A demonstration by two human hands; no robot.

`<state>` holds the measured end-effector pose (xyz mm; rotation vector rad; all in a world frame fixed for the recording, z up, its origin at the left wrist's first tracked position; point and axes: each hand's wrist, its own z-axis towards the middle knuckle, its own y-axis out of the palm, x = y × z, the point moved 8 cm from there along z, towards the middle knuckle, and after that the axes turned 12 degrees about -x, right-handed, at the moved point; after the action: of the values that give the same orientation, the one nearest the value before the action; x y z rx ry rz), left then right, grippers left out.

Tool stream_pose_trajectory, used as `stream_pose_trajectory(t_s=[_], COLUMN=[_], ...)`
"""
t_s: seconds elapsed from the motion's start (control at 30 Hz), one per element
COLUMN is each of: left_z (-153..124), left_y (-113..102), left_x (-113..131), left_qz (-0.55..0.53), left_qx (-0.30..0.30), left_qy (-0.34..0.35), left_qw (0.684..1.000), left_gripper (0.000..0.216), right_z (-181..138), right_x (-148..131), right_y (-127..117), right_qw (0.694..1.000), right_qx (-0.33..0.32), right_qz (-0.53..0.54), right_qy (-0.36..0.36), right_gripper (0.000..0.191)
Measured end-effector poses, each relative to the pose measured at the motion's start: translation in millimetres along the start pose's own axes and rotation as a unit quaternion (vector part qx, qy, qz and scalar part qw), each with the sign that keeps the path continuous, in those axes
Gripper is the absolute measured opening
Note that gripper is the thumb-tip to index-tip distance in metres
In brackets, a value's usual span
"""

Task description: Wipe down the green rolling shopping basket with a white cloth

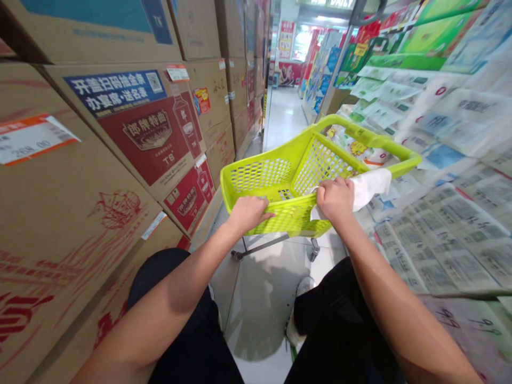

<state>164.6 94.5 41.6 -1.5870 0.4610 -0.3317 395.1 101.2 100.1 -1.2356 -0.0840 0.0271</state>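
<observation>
A lime-green shopping cart [276,165] stands sideways in front of my knees, its perforated basket facing up and its handle toward the right. My left hand [248,214] is closed over the near rim of the basket, thumb on the outside. Farther right along the same rim, my right hand [336,198] is closed around a white cloth [372,188]. The cloth drapes out on both sides of that hand, one end below the rim and the other up by the handle. Part of the cloth is hidden under my fingers.
Stacked cardboard cartons [160,128] with price tags line the left side. Packs of tissue paper [448,224] are piled along the right, close to the cart handle. Between them the tiled aisle [282,114] runs ahead to more shelves. Cart wheels [314,249] rest near my shoes.
</observation>
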Motion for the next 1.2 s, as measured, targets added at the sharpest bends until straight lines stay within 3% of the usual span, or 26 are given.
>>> stream_pose_trajectory(t_s=[0.1, 0.23, 0.33, 0.4, 0.63, 0.9, 1.07, 1.2], left_z=[-0.1, 1.5, 2.4, 2.8, 6.1, -1.8, -13.3, -13.0], left_y=[-2.3, -5.7, -6.3, -5.3, -2.7, -14.8, -27.8, -24.4], left_x=[5.4, 9.3, 5.0, 2.0, -1.1, 6.8, 11.7, 9.3], left_qz=[-0.004, -0.02, -0.026, -0.022, -0.022, -0.03, -0.098, -0.119], left_qx=[0.007, 0.014, 0.018, 0.015, 0.015, 0.041, 0.087, 0.1], left_qy=[-0.018, -0.033, -0.039, -0.036, -0.034, -0.018, 0.039, 0.064], left_qw=[1.0, 0.999, 0.999, 0.999, 0.999, 0.999, 0.991, 0.986], left_gripper=[0.051, 0.046, 0.047, 0.051, 0.053, 0.043, 0.055, 0.043], right_z=[-6.7, -19.9, -23.1, -21.6, -13.4, -41.3, -37.8, -35.0], right_x=[-28.5, -98.0, -119.5, -113.7, -46.5, -70.6, -24.2, -7.9], right_y=[6.1, 17.3, 20.9, 21.2, 12.5, -1.6, -11.4, -0.9], right_qw=[1.0, 0.993, 0.988, 0.985, 0.984, 0.939, 0.965, 0.977], right_qx=[0.012, 0.023, 0.015, 0.002, -0.011, -0.028, 0.079, 0.08], right_qz=[0.01, 0.067, 0.085, 0.076, 0.058, 0.203, 0.185, 0.145], right_qy=[-0.015, -0.097, -0.129, -0.153, -0.166, -0.275, -0.17, -0.137], right_gripper=[0.029, 0.022, 0.023, 0.023, 0.036, 0.049, 0.048, 0.04])
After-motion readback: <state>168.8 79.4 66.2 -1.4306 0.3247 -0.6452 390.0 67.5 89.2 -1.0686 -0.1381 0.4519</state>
